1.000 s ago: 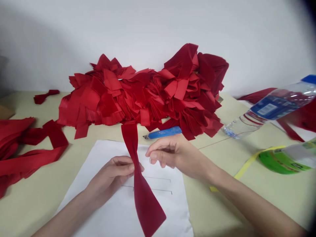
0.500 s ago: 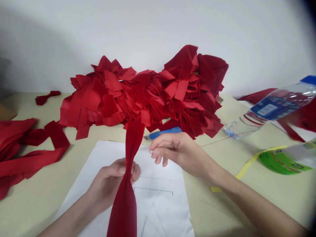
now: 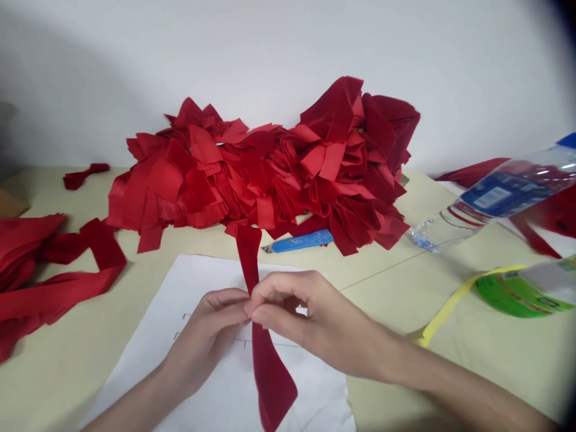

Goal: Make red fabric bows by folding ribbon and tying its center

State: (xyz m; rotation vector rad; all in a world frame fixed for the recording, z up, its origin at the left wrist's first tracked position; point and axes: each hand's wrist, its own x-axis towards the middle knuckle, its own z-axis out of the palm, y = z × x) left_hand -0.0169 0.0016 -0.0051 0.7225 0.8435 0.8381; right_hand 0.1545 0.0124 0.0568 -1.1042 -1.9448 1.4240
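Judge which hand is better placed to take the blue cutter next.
Right, likely: the right hand is nearer the blue cutter, which lies just beyond it; the left hand is farther off. Both have fingers at the red ribbon.

- The left hand (image 3: 211, 318) is bare, and its fingers look slim.
- The right hand (image 3: 321, 321) is bare also, with the same slim build.
- The right thumb (image 3: 283, 322) has a rather long shape and becomes narrower at its tip.
- The fingernails are too small and too blurred for me to describe them exactly.
- The left forearm (image 3: 139, 387) is bare and slender, as far as the lower edge of the view.
- The right forearm (image 3: 441, 369) is likewise bare and slender, up to the lower right corner.
- Both hands pass smoothly into narrow, bare wrists.
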